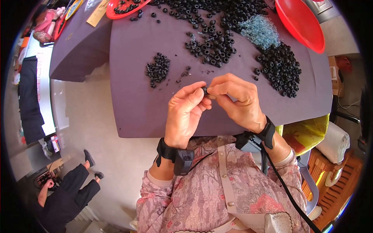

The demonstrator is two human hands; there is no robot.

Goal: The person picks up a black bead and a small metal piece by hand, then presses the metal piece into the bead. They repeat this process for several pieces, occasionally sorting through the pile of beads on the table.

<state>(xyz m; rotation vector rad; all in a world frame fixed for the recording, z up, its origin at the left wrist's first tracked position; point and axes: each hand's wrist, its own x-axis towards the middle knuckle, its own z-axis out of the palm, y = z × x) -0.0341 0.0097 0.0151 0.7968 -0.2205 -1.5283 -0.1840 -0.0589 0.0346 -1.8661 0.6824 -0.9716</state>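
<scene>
In front of my body, above the table's near edge, both hands meet at a small black round part [204,90]. My left hand [187,105] pinches it between thumb and fingers. The fingertips of my right hand [237,99] are closed against the same part from the other side; whether they hold a further tiny piece is hidden. Just beyond my hands lie a few black scraps [186,72] and a small pile of little black pieces [158,70]. Further off are loose black hollow round pieces [217,48], some with small metal springs among them.
A purple cloth [143,110] covers the table. A heap of thin metal springs [260,31], another black pile [279,70] and a red basin [301,25] stand at the right. A red tray [116,14] is at the far left. Another person [62,198] sits at lower left.
</scene>
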